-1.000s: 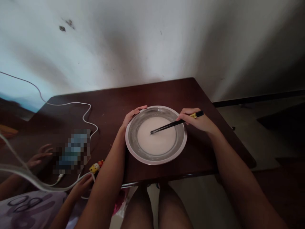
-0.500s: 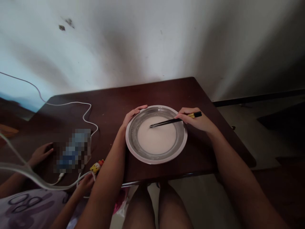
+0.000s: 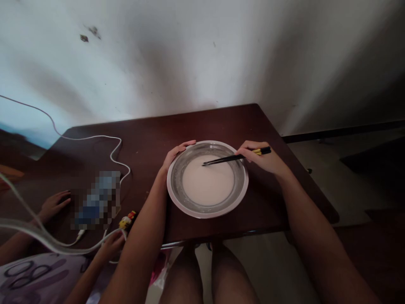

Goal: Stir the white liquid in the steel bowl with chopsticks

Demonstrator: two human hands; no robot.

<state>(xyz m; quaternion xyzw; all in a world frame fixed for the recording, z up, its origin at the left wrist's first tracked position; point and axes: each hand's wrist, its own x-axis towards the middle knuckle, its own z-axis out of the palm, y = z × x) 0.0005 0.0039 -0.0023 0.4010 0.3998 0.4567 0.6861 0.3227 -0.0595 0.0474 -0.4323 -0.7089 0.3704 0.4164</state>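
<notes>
Two black chopsticks [image 3: 228, 158] are lying pinched in the fingers of your right hand [image 3: 262, 162], the nearer hand. They are pointing left and a bit toward you, long ways over the right side of the bowl [image 3: 207, 210], tips meeting the white liquid [image 3: 207, 183]. Your left hand [image 3: 175, 154] is touching the bowl's far left rim; I cannot tell if it is gripping. One bowl is standing on one table [image 3: 221, 122]. Farther left, one yellow toy [image 3: 126, 220] is lying near another person's two hands [image 3: 55, 207].
</notes>
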